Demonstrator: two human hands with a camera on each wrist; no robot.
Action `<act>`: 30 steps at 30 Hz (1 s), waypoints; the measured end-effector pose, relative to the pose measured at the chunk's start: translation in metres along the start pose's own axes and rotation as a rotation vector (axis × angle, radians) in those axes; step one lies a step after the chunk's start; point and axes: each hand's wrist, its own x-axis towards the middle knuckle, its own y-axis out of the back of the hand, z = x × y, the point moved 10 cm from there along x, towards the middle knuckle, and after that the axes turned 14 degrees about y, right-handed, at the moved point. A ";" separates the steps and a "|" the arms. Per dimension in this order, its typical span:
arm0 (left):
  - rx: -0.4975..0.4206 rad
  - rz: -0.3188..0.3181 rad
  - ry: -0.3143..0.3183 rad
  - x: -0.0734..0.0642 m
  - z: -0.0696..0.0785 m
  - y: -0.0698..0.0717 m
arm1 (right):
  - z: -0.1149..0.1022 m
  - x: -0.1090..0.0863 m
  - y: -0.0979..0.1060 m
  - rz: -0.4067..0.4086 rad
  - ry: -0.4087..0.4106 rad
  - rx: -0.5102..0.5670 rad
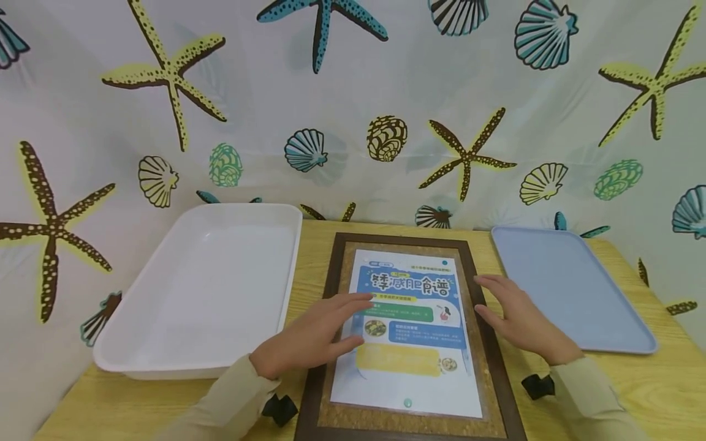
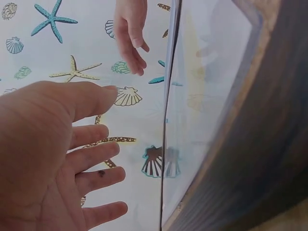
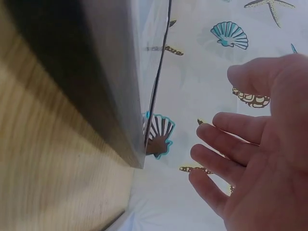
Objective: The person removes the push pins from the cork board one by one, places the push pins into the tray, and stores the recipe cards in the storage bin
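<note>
A cork board in a dark brown frame (image 1: 486, 331) lies flat on the table, with a printed paper poster (image 1: 419, 334) on its cork. Chinese lettering and blue, green and yellow panels cover the sheet. One round green pin (image 1: 407, 402) is at its bottom edge, another pin (image 1: 444, 263) at its top right corner. My left hand (image 1: 314, 337) hovers over the board's left side, fingers extended and holding nothing. Near the frame's right edge is my right hand (image 1: 521, 318), its fingers loosely extended and nothing in them. Both wrist views show the fingers apart from the board.
A deep white tray (image 1: 220, 275) stands on the left of the wooden table (image 1: 667, 386). On the right lies a shallow light blue tray (image 1: 568, 282). Behind the table hangs a white cloth (image 1: 353, 92) printed with starfish and shells. A small black object sits beside each wrist.
</note>
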 end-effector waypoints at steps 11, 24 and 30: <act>-0.019 -0.033 0.028 0.012 -0.005 -0.015 | -0.003 0.017 -0.011 -0.017 0.007 0.108; -0.029 -0.091 0.077 0.017 -0.009 -0.026 | -0.015 0.047 -0.031 -0.048 0.034 0.191; -0.019 -0.113 0.055 0.022 -0.006 -0.029 | -0.027 0.068 -0.035 -0.057 0.079 0.185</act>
